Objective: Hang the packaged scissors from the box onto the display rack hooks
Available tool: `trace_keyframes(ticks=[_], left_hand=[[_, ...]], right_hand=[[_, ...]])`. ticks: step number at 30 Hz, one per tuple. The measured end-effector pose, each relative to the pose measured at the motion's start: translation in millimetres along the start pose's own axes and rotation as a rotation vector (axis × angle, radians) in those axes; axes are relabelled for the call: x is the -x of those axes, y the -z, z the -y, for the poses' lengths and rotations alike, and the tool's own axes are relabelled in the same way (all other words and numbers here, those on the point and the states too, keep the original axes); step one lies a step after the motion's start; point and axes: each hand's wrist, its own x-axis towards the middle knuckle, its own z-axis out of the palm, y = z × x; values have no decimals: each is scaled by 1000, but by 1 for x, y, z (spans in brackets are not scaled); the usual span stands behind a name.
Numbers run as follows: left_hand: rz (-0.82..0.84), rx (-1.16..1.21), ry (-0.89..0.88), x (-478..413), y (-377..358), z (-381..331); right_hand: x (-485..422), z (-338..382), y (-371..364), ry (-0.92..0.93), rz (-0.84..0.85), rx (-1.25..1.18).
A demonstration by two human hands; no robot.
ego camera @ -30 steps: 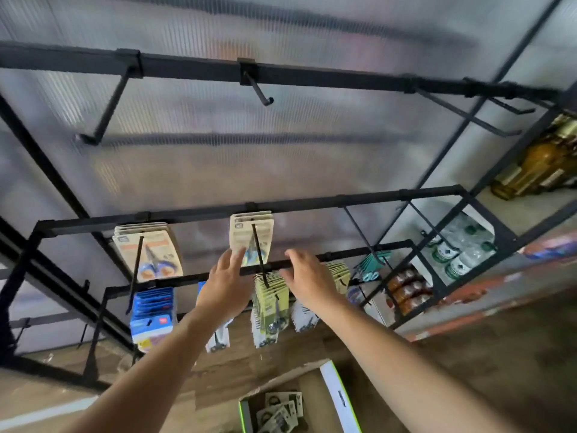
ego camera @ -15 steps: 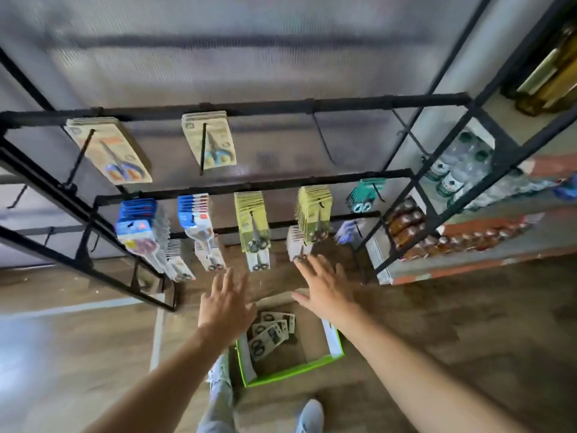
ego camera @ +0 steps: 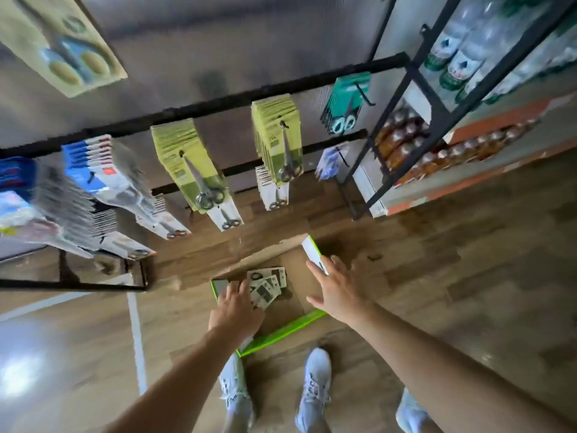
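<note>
An open cardboard box [ego camera: 281, 331] with green edges sits on the floor below me. Several packaged scissors [ego camera: 267, 284] lie in its far left corner. My left hand [ego camera: 235, 310] reaches down over the box's left side, fingers spread, just short of the packs. My right hand [ego camera: 338, 290] hovers open over the box's right flap and holds nothing. On the black display rack [ego camera: 218, 106], yellow-green scissor packs [ego camera: 190, 164] hang from hooks, with a second yellow-green stack [ego camera: 278, 135] further right.
Blue and white packs [ego camera: 93, 170] hang at the left, teal ones [ego camera: 346, 101] at the right. A black shelf unit [ego camera: 437, 114] with bottles stands at the right. My two white shoes [ego camera: 312, 389] are on the wooden floor near the box.
My view tilted down from the upper hooks to the floor box. Both hands dropped from the rack toward the box, the left one nearing the packs.
</note>
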Motion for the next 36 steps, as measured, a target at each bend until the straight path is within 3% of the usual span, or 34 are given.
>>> trace_keyframes(ticks=[10,12,17,24,29,32,36], left_hand=[[74,-33,-113,-230,-171,52],[66,-74,-150,-270,-200,67],[152,-563,-280,-363,-263,104],[206,-742,-341,-445,-303,116],[135,-771,-288,-450,-324,124],[137,-676,-177,-441,-331,129],[171,-376,-122,-434,-333,135]], right_hand=[[-151,-20,-239,-25,-176,6],[-174,-22,-288,-61,-137,-23],[-223,-27,-378,-42,-88,-12],[-258,-35,-433,-19,-75,-85],[-263,-43,-432,-6,-54,-130],[-262,-37,-430,39,-65,-86],[-261,-24,-435,110,-46,48]])
